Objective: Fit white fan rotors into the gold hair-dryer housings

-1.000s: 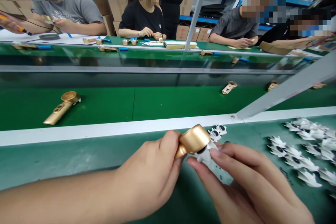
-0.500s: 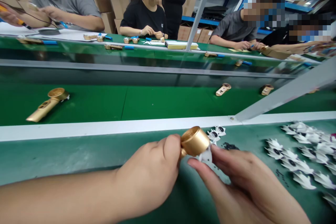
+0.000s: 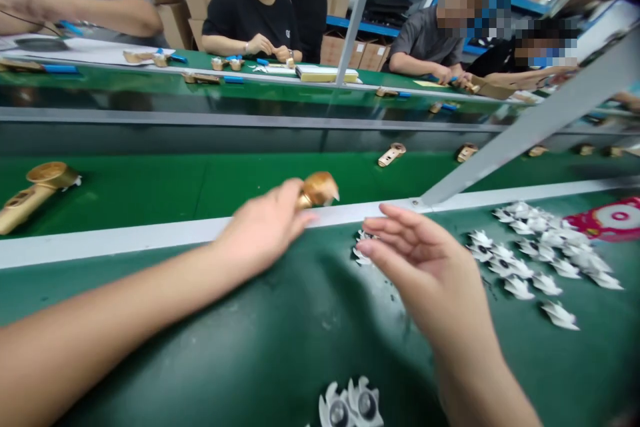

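Note:
My left hand [image 3: 267,220] is closed round the handle of a gold handheld fan body [image 3: 316,191]. Its round head sticks out past my fingers, over the white rail beside the green belt, and a bit of white shows at its edge. My right hand [image 3: 425,260] hovers over the green table to the right, fingers apart and nothing in them. Just past its fingertips lie a few white fan impellers [image 3: 361,255]. Two more white impellers [image 3: 367,404] lie at the bottom of the view.
Many white impellers [image 3: 540,240] are spread at the right, near a pink packet [image 3: 607,219]. A gold fan body [image 3: 43,190] lies on the belt [image 3: 240,180] at left, with smaller ones farther right. A slanted grey post [image 3: 520,123] rises at right. Co-workers sit across.
My left hand has carried the gold fan body forward and left to the belt's edge. The right hand has come off it and opened. The view has shifted right.

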Available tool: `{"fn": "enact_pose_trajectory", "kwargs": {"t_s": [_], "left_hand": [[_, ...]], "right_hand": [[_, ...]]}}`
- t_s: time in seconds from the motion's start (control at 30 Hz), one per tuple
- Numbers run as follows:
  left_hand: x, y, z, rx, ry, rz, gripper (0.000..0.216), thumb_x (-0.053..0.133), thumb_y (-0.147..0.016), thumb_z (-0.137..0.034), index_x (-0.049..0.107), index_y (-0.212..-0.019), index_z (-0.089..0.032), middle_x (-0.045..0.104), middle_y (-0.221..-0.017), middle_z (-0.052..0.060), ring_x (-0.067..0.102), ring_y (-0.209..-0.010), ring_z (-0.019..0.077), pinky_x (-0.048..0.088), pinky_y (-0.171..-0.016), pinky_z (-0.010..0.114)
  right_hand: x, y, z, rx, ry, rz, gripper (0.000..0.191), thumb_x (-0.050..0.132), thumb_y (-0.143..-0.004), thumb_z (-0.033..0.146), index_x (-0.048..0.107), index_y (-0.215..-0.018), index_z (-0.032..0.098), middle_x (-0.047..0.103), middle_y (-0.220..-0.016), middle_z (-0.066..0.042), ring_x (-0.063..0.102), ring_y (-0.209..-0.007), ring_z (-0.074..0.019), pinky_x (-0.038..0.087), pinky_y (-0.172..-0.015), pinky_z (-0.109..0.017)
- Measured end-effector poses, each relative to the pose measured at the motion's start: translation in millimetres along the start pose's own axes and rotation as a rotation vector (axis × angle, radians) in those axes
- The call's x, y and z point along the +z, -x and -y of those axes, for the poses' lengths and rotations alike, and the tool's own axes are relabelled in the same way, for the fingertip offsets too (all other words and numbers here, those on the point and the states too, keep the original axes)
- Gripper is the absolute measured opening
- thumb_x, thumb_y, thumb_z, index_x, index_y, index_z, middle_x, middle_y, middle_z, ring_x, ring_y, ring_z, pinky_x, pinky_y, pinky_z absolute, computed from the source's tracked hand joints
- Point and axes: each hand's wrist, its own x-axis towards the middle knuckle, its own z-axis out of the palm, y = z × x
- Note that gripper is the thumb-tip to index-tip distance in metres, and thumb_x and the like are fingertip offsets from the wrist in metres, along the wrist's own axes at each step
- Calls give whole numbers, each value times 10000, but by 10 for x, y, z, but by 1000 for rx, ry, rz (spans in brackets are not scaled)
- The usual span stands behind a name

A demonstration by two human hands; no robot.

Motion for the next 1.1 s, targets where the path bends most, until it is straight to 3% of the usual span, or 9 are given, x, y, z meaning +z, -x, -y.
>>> {"fn": "enact_pose_trajectory", "kwargs": {"t_s": [0.17, 0.23, 0.33, 0.4, 0.47, 0.53, 0.6, 0.83, 1.1], "left_hand": [[-71, -459, 705, -120, -80, -23, 534, 400, -968, -502, 556, -1235, -66, 649, -1110, 267, 582, -1119, 487, 467, -864, 605], [-67, -529, 827, -162, -96, -78, 589, 420, -958, -525, 504, -1330, -76, 603, -1226, 252, 447, -1265, 509, 335, -988, 711], [-80, -415, 644, -71, -88, -218, 587, 393, -978, -503, 403, -1426, -123, 549, -1326, 160, 317, -1367, 464, 165, -1108, 713], [-83, -186, 324, 122, -3, -183, 568, 472, -948, -514, 471, -1366, -129, 539, -1326, 151, 396, -1322, 412, 284, -1121, 582], [-56, 122, -37, 286, 213, 53, 504, 569, -880, -581, 593, -1190, -184, 591, -1199, 113, 559, -1127, 318, 441, -1002, 450], [-1, 427, -331, 318, 365, 463, 521, 646, -807, -630, 612, -1161, -249, 581, -1181, 72, 591, -1041, 287, 508, -869, 395], [63, 640, -493, 343, 401, 605, 568, 751, -720, -589, 617, -1154, -247, 573, -1129, 62, 573, -1020, 295, 509, -826, 403], [135, 485, -320, 381, 432, 602, 404, 700, -824, -506, 616, -1106, -230, 597, -1097, 52, 563, -1047, 279, 469, -846, 379], [251, 272, -105, 667, 397, 420, 458, 747, -783, -520, 657, -1097, -198, 655, -1051, 73, 585, -965, 252, 468, -825, 345]], "right_hand": [[-636, 87, -165, -4, 464, -33, 250, 682, -872, 389, 710, -1027, 195, 750, -813, -51, 720, -705, -179, 586, -602, -262], [-786, 205, -298, -36, 684, 9, 187, 623, -909, 359, 706, -948, 196, 719, -748, -38, 669, -610, -169, 526, -516, -262], [-816, 377, -468, -171, 826, 164, 150, 555, -946, 276, 673, -897, 197, 704, -824, -57, 663, -677, -182, 528, -569, -285], [-761, 445, -524, -274, 835, 218, 155, 517, -965, 227, 660, -917, 192, 696, -915, -83, 675, -799, -200, 558, -674, -310], [-708, 467, -540, -336, 849, 233, 170, 495, -973, 199, 662, -946, 186, 687, -953, -98, 673, -847, -209, 570, -732, -335], [-685, 458, -535, -350, 873, 250, 181, 493, -973, 188, 673, -955, 183, 685, -957, -100, 673, -845, -210, 577, -752, -348], [-694, 442, -531, -335, 896, 280, 188, 499, -972, 186, 685, -947, 180, 685, -963, -95, 675, -842, -207, 580, -763, -351], [-705, 469, -551, -400, 1047, 296, 214, 499, -989, 205, 707, -980, 158, 686, -1006, -99, 679, -836, -208, 559, -718, -335], [-590, 410, -620, -519, 1378, 309, 203, 468, -947, 134, 646, -850, 146, 648, -824, -107, 575, -594, -195, 418, -534, -317]]}}
